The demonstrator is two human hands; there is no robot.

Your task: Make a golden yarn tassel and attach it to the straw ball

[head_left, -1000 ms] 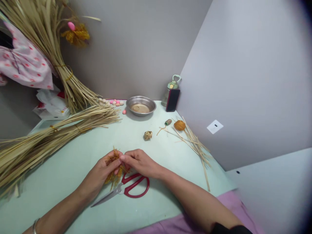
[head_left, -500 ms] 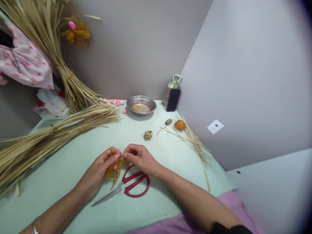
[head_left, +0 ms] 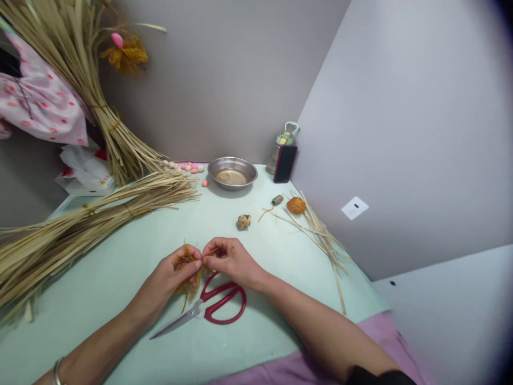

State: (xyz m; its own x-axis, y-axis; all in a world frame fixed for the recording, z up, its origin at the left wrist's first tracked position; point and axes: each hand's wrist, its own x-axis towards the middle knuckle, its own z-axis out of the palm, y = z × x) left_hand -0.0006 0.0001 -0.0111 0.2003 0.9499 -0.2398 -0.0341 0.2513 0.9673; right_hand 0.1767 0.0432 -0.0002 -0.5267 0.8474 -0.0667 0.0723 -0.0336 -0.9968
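Note:
My left hand (head_left: 179,270) is closed around a frayed bunch of golden-brown fibres (head_left: 188,289), whose loose ends stick out above and below the fingers. Thumb and finger of my right hand (head_left: 230,260) pinch a thin strand of the same colour, partly hidden by the fingers. The fingertips of both hands meet. Under them on the table lies a pair of scissors (head_left: 216,305) with red handles, blades pointing to the lower left. A small speckled, cream-and-brown egg-like piece (head_left: 244,222) rests just beyond my hands.
Bundles of dry straw (head_left: 120,206) lie and stand at the left. At the back are a metal bowl (head_left: 232,184) with liquid, pink and cream pellets (head_left: 192,167), a bottle (head_left: 273,158) and a phone (head_left: 285,164). Loose straws (head_left: 328,240) and a brown ball (head_left: 296,205) sit right.
My left thumb and fingertips have shifted slightly, now pressed against the right fingertips. The fibre bunch has turned a little in the left hand. The scissors have stayed put.

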